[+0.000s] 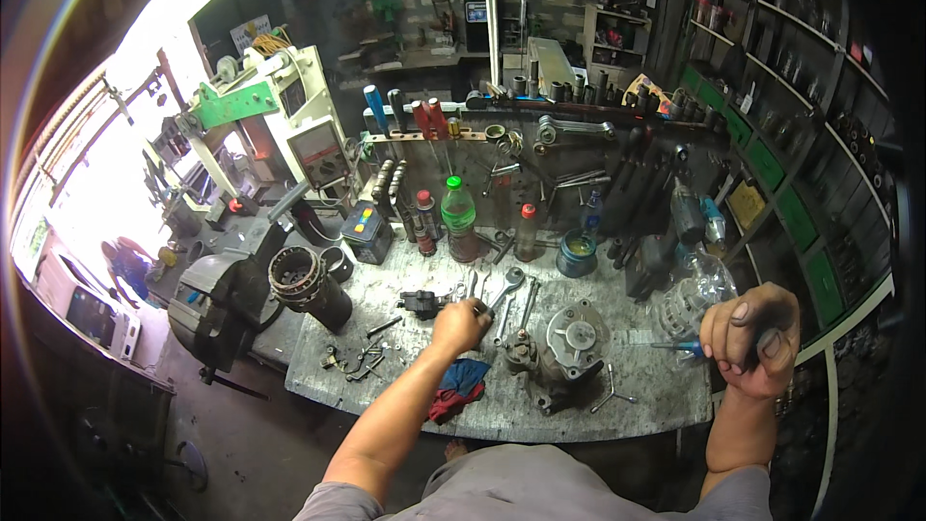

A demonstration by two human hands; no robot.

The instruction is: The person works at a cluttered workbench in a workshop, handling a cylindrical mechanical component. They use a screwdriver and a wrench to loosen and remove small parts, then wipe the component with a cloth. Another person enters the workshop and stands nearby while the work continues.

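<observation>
My left hand (459, 330) reaches over the metal-topped bench with its fingers closed at the lower end of a ratchet wrench (512, 280). A small black part (421, 304) lies left of it, and a combination wrench (530, 299) lies to the right. My right hand (755, 340) is raised at the bench's right edge with fingers curled; what it holds, if anything, is hidden. Beside its fingers shows a blue-handled screwdriver (689, 347); I cannot tell whether they touch. Between my hands sits a grey metal housing (577, 336) with a round cover.
A blue and red rag (461, 388) lies near the front edge. Bolts (359, 361) and a dark cylindrical housing (311, 287) are at left, beside a bench vise (227, 289). Behind stand a green-capped bottle (458, 212), a blue tin (577, 256) and a tool rack (598, 111).
</observation>
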